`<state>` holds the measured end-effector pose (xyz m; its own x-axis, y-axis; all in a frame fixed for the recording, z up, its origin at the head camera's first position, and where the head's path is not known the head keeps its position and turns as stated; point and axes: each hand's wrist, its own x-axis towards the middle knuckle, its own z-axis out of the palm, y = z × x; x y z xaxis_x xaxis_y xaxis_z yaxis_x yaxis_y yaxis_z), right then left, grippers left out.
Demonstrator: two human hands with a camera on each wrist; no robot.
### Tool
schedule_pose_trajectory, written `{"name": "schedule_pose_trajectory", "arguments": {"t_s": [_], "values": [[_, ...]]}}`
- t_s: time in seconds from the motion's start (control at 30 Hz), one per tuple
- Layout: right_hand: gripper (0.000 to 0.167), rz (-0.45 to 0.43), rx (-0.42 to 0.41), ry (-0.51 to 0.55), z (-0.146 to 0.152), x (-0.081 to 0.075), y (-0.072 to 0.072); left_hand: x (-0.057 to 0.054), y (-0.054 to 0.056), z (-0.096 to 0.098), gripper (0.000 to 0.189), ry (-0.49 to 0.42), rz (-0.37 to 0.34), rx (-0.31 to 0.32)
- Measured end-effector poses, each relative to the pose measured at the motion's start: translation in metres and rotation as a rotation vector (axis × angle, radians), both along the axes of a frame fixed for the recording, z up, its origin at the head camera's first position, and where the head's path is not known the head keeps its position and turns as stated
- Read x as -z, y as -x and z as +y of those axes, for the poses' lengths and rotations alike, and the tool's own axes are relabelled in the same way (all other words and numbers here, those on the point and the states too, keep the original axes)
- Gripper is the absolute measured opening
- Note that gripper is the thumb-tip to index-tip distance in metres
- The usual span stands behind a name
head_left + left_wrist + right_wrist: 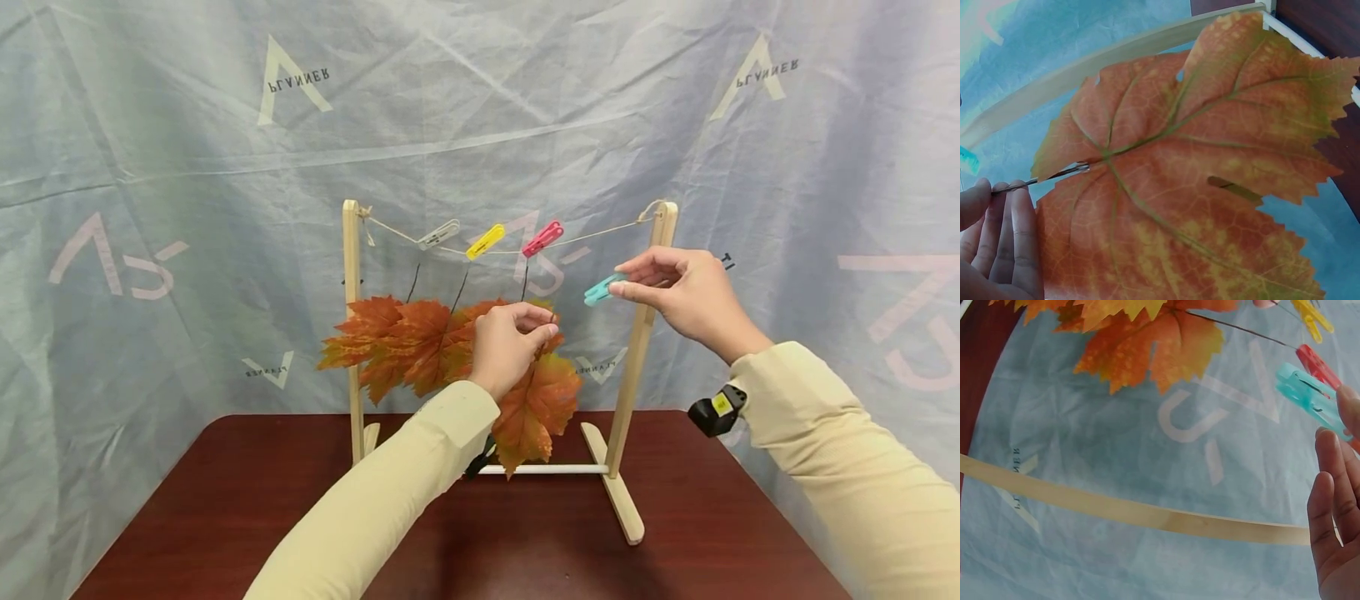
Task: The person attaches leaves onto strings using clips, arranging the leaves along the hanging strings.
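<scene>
My left hand pinches the thin dark stem of an orange maple leaf, which hangs below the fingers; the left wrist view shows the stem between thumb and fingertips. Between thumb and fingers of my right hand is a turquoise clothespin, held near the right post, below the string. A white clothespin, a yellow clothespin and a pink clothespin sit on the string. Stems of other orange leaves hang beneath these, partly behind my left hand.
A wooden frame has a left post, a right post with a foot, and a white bottom bar. It stands on a dark red table. Behind it hangs a grey printed cloth.
</scene>
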<state>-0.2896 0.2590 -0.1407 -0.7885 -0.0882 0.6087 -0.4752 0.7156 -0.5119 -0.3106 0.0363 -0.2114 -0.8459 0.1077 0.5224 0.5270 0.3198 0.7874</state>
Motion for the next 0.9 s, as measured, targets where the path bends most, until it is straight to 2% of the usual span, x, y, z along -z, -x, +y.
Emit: {"name": "schedule_pose_trajectory", "arguments": {"t_s": [0.27,0.53,0.9], "values": [[0.031,0.052,0.015,-0.004,0.0,-0.016,0.007,-0.01,0.007,0.014,0.011,-0.026,0.016,-0.038],[0.032,0.095,0.012,0.042,0.005,-0.026,0.016,-0.02,0.015,0.031,0.012,-0.025,0.036,-0.078],[0.034,0.144,0.06,0.032,0.004,-0.044,0.023,-0.035,0.024,0.05,0.014,-0.072,0.033,-0.137]]}}
